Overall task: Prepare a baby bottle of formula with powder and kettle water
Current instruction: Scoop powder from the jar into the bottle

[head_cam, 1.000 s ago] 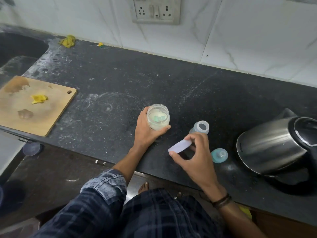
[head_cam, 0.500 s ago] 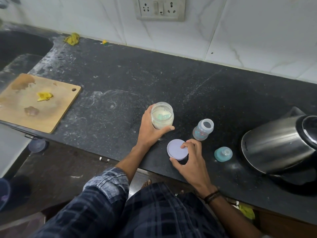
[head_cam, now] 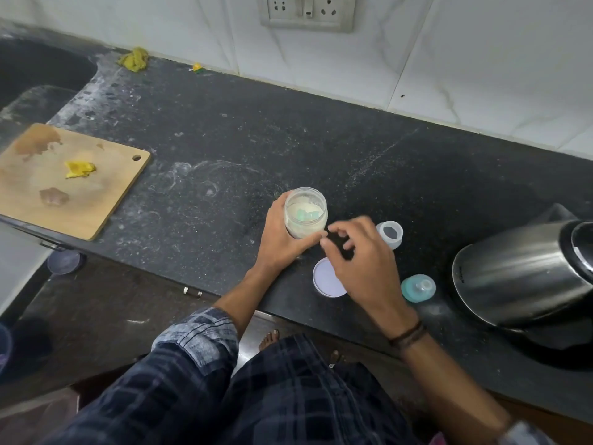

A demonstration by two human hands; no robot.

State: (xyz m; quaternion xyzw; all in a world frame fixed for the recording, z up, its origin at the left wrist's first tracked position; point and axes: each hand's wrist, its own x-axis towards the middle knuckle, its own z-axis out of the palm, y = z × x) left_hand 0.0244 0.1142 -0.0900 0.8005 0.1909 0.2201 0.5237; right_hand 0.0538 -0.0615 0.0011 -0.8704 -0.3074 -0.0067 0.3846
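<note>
The lid (head_cam: pixel 325 281) lies flat on the counter (head_cam: pixel 224 149) at five o'clock from the jar (head_cam: pixel 306 213), partly under the right hand (head_cam: pixel 362 261), whose loosely curled fingers hold nothing. The left hand (head_cam: pixel 282 240) wraps its fingers round the open powder jar; the bottle (head_cam: pixel 390 234) stands at its three o'clock.
</note>
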